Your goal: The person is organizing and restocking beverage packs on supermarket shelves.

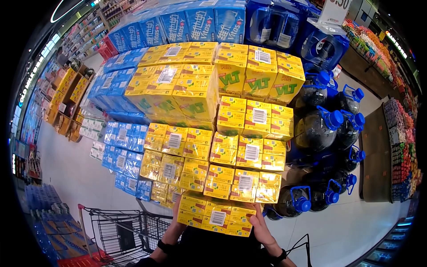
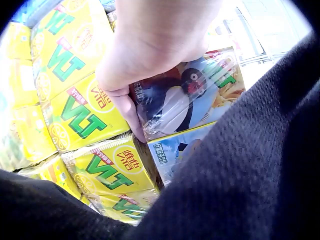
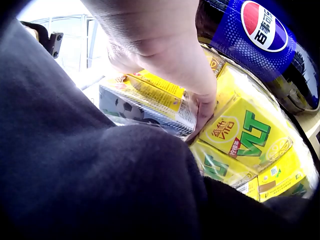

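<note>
A plastic-wrapped pack of yellow drink cartons [image 1: 216, 214] is held between both hands at the front of the stack, its barcode facing up. My left hand [image 1: 175, 226] grips its left end; in the left wrist view that hand [image 2: 150, 55] curls its fingers over the pack's end, beside a penguin picture [image 2: 182, 97]. At the right end my right hand [image 1: 263, 228] grips with the thumb on top; the right wrist view shows this hand [image 3: 162, 55] round the pack [image 3: 150, 102], which has a football picture. Stacked yellow packs [image 1: 243, 184] stand just beyond.
Blue carton packs [image 1: 122, 138] are stacked at the left. Large dark bottles with blue caps [image 1: 318, 129] stand at the right. A black wire shopping cart [image 1: 126, 233] is at the lower left. Shelves of colourful goods [image 1: 402, 164] line the far right.
</note>
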### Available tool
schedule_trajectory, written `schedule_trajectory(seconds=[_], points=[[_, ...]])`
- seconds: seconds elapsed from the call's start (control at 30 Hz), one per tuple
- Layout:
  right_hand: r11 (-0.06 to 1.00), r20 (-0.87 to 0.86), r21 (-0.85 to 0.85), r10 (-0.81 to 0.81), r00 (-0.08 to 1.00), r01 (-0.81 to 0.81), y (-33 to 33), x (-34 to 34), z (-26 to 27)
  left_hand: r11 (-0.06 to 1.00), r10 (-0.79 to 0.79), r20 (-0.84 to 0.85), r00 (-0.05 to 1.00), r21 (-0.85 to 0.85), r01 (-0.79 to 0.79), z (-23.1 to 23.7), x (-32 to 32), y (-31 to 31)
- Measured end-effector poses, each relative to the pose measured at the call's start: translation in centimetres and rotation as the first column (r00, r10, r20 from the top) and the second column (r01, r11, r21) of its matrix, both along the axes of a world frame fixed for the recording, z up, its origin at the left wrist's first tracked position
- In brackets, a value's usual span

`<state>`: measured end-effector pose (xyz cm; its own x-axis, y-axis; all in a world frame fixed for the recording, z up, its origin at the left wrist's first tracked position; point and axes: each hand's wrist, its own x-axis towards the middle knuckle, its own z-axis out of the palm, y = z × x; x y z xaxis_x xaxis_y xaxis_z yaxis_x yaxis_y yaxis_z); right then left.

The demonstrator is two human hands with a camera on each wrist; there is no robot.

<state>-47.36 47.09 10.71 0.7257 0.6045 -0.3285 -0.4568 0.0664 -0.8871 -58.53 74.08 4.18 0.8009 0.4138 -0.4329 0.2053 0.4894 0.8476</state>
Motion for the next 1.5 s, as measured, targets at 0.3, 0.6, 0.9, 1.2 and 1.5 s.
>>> schedule_trajectory(seconds=[0.3,0.6,0.9,1.2,1.5], points=[[1.0,0.044,-0.02,-0.014,0.999,0.014,0.0,0.0,0.4,0.998,0.058,-0.058,0.997,-0.023,-0.06,1.5,0.6,-0.6],[1.0,0.049,0.004,-0.015,0.999,0.014,0.1,0.0,0.0,0.999,0.054,-0.026,0.998,-0.002,-0.054,1.3,0.5,-0.3],[1.0,0.043,-0.007,-0.012,0.999,0.012,0.2,0.1,0.3,0.996,0.056,-0.001,0.998,-0.076,-0.056,-0.7,-0.3,0.4],[0.997,0.078,-0.079,0.011,0.997,-0.004,0.4,0.3,0.7,0.983,-0.003,-0.025,1.0,0.184,0.008,-2.4,-0.9,0.5],[1.0,0.045,-0.003,-0.009,0.999,0.009,0.1,0.1,0.1,0.993,0.074,-0.002,0.997,0.093,-0.073,-1.5,-0.5,-0.1]])
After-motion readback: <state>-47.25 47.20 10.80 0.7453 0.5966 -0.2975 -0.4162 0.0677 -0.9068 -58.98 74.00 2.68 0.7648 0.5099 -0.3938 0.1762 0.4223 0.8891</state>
